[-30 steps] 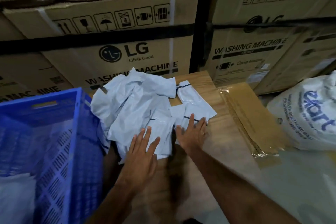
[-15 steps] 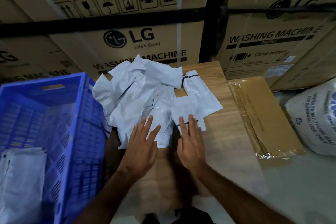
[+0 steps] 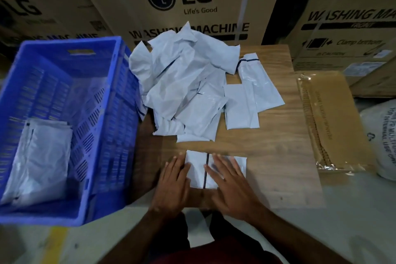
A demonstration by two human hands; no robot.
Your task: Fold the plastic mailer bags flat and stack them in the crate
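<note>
Item, at the left edge of the wooden table [image 3: 278, 135]: a blue crate [image 3: 102, 113] is standing against the table's side, open-topped, with folded mailers [image 3: 40, 156] already lying flat on its floor at the near left, probably parked there so that finished bags can be dropped in with a short reach. Item, on the table's far left portion: a loose pile of crumpled mailer bags [image 3: 182, 83] is waiting, heaped and overlapping, with flatter pieces trailing off its right side toward the table's middle. Item, at the near edge of the table, apart from the pile: a single mailer [image 3: 199, 169] with a dark stripe down its middle is lying flat, likely pulled clear to give working room. The left hand [image 3: 173, 186] is resting on its left margin, fingers straight and released; the right hand [image 3: 231, 186] is pressing on its right half, fingers spread, grasping nothing. Both palms appear to be smoothing the plastic before a fold, judged to be the step in hand. Item, just off the table's right edge: a wrapped brown cardboard bundle [image 3: 334, 126] is lying flat, and a white printed sack [image 3: 383, 141] is sitting beyond it. Item, behind the far edge: cartons marked LG [image 3: 184, 6] are standing stacked.
</note>
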